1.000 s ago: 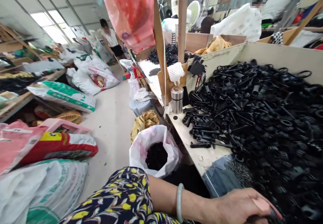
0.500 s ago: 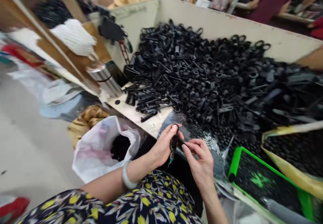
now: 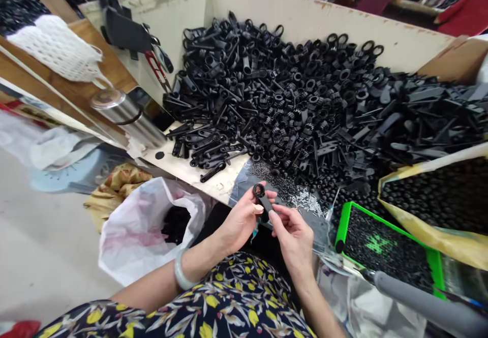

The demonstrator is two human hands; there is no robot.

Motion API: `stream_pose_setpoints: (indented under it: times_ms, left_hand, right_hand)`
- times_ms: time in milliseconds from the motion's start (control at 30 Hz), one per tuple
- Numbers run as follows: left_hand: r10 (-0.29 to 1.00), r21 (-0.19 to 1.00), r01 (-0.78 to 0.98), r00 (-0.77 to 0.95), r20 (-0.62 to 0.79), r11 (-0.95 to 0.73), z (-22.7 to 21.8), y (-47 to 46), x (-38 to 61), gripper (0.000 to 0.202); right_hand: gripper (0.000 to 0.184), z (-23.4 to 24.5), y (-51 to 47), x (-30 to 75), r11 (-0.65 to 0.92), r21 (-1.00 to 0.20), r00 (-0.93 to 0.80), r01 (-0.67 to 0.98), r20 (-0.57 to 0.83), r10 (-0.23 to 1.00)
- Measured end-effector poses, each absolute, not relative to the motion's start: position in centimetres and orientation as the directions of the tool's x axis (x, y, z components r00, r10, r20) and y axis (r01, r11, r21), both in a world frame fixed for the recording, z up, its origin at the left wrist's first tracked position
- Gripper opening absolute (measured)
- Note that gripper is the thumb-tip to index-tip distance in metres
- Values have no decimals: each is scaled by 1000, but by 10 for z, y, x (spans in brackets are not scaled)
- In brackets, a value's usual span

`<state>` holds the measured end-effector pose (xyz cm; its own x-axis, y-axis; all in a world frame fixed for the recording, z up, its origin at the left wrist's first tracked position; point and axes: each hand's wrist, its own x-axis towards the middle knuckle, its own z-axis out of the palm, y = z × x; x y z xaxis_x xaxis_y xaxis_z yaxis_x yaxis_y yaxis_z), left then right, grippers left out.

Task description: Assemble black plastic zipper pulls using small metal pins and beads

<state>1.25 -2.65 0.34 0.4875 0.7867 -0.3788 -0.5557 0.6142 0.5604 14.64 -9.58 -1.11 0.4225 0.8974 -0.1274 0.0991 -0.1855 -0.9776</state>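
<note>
A small black plastic part with a ring at its upper end is held between both hands, just in front of the table's near edge. My left hand pinches its upper half with thumb and fingers. My right hand grips its lower end from the right. Behind them a large heap of black plastic parts fills a walled tabletop. A patch of small dark and silvery bits lies on the table close to the hands.
A white plastic bag holding black pieces stands open at my left. A green tray and a yellow-edged bag of tiny black parts sit at the right. A steel flask and hanging red snips are at the table's left corner.
The view swung from the room and aisle down to the table. Both hands came together in front of me and now hold one black part, raised a little higher than half a second ago.
</note>
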Motion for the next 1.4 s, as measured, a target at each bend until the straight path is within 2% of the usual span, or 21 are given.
stream_pose_setpoints:
  times_ms: [333, 500, 633, 767, 867, 933, 1067, 1133, 1200, 1300, 1400]
  left_hand:
    - [805, 606, -543, 493, -330, 581, 0, -35, 21, 51]
    - [796, 624, -508, 485, -362, 593, -2, -35, 24, 49]
    - [832, 751, -408, 442, -335, 519, -8, -29, 18, 44]
    - [820, 852, -282, 513, -255, 441, -12, -27, 6, 54]
    - [770, 895, -190, 599, -220, 403, -8, -29, -3, 71]
    - [742, 924, -131, 641, -198, 360, -2, -30, -10, 78]
    - [692, 960, -36, 701, -175, 279, 15, -30, -21, 78]
    - [679, 971, -16, 718, -156, 239, 21, -28, -23, 77]
    - [667, 967, -33, 730, -149, 252, 24, -26, -21, 77]
    - [680, 920, -148, 717, -154, 364, 21, -24, -13, 72]
    - [761, 850, -329, 637, -122, 412, 14, -21, -3, 52]
  right_hand:
    - [25, -9, -94, 138, -120, -949, 405, 292, 9, 914]
    - [20, -6, -97, 136, -61, -894, 363, 445, 118, 924]
    - [25, -2, -101, 142, -39, -883, 352, 467, 145, 925]
    - [29, -3, -94, 157, -130, -920, 381, 369, 22, 925]
    - [35, -4, -82, 167, -168, -961, 253, 219, -110, 961]
    - [33, -1, -75, 170, -178, -971, 142, 158, -156, 977]
    - [28, 13, -68, 172, -227, -974, -58, -1, -227, 972]
    - [28, 18, -68, 173, -218, -976, -68, -11, -216, 974]
    - [29, 21, -68, 174, -208, -978, -44, 10, -208, 977]
    - [29, 19, -71, 173, -222, -974, -14, -38, -222, 975]
    - [41, 13, -78, 169, -153, -987, 139, -58, -160, 977]
